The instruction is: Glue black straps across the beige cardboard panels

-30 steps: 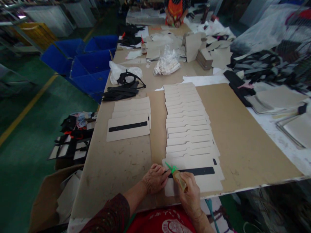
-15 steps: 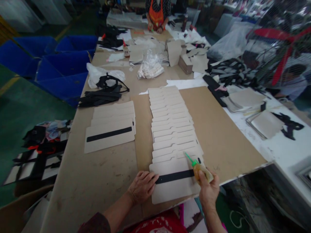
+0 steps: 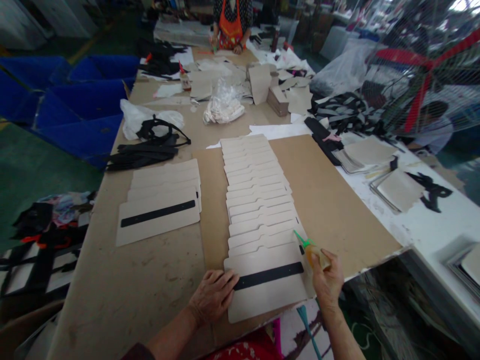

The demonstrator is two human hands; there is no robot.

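My right hand (image 3: 328,277) grips a glue bottle (image 3: 314,254) of amber liquid, its green nozzle pointing up and left over the right edge of the overlapping beige panels (image 3: 258,200). My left hand (image 3: 213,295) lies flat, fingers spread, with its fingertips on the left edge of the nearest panel (image 3: 266,302). Across that panel runs a black strip (image 3: 270,276), its left end beside my fingertips. To the left, a smaller overlapping set of beige panels (image 3: 157,227) has a black strip on its front piece.
Black straps (image 3: 142,155) and a plastic bag (image 3: 131,117) lie at the left edge. Farther back are a clear bag (image 3: 225,107) and a stack of pieces (image 3: 277,102). A person in an orange apron (image 3: 230,30) is at the far end. A red-bladed fan (image 3: 423,75) is at right.
The view has shifted, so the table appears slightly farther left. My right hand and the bottle have moved a little rightward, off the black strip's right end. My left hand stays at the panel's left edge.
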